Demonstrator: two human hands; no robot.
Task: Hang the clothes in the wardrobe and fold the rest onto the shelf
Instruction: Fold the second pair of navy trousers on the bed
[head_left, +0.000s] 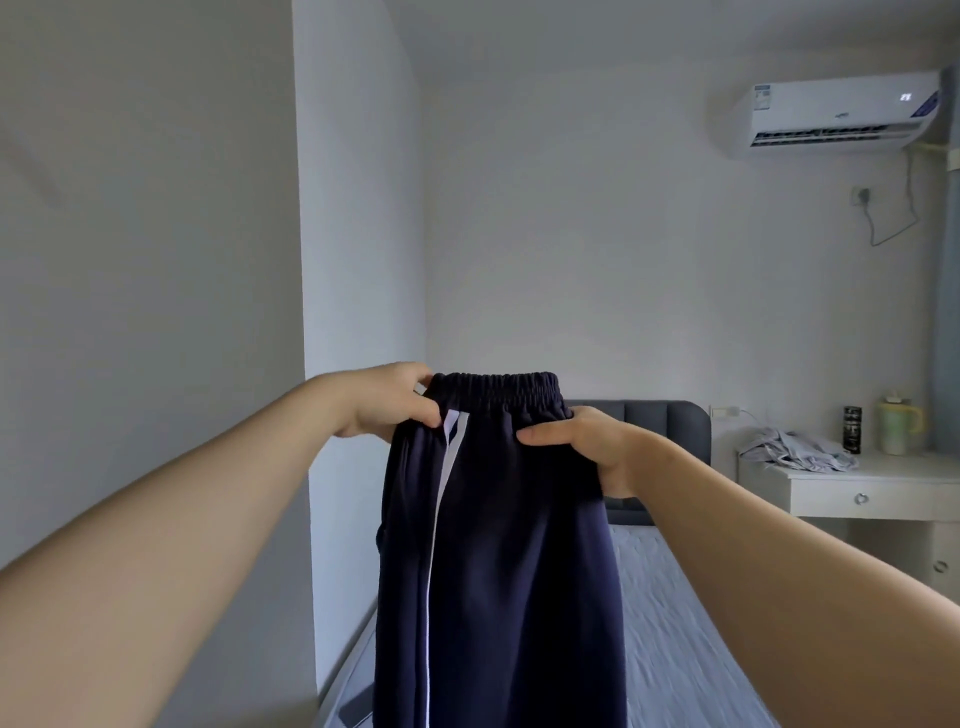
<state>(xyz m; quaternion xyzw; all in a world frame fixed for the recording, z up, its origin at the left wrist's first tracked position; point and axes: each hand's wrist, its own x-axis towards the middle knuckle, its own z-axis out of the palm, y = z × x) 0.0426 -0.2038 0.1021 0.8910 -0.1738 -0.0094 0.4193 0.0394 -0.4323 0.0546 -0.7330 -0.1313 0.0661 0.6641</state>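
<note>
Trousers before bed; desk right of bed.

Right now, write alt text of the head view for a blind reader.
A left hand and right hand hold navy trousers with a white side stripe up by the waistband, over a bed. At right, crumpled clothes lie on a white desk below a wall air conditioner.

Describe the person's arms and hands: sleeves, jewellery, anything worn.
The left hand and right hand are ungloved, with no rings visible. The left forearm and right forearm are bare to the frame edge: no sleeves, watch or bracelet in view.
</note>
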